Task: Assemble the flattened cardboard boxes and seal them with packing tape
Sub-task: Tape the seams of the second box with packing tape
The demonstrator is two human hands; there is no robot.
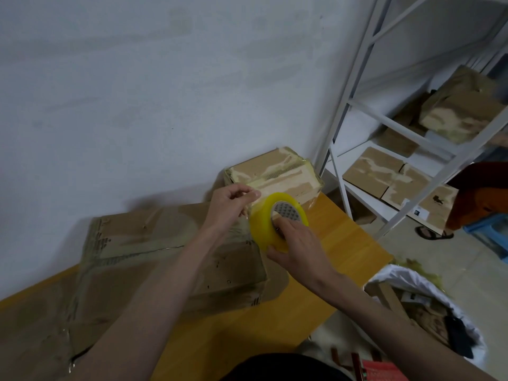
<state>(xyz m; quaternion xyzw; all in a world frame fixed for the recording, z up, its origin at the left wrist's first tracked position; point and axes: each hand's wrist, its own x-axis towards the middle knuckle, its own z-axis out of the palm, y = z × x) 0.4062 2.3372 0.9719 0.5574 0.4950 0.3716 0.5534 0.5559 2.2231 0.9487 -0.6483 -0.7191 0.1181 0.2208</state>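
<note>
Bench (343, 243): yellow wood top, set against a pale wall.
Waste bin (428, 284): white-lined bin on the floor at the near right, holding cardboard scraps and something dark.
Large box (154, 259): worn brown carton lying flat on the bench under both forearms, with clear tape strips crossing its top.
Right hand (297, 243): its grip is on the tape roll, fingers tucked into the core and thumb under the rim.
Tape roll (277, 218): yellow-tinted packing tape held above the bench, just over the far right corner of the large box.
Left hand (231, 207): grip narrow, thumb and fingertips pinching the loose tape end just left of the roll.
Small box (275, 174): taped carton standing on the far end of the bench, against the wall, right behind the roll.
Shelf rack (357, 105): white metal frame to the right; its shelves hold several brown cartons with torn, patchy faces.
Person (478, 199): partly seen beside the rack in orange, one sandalled foot on the floor.
</note>
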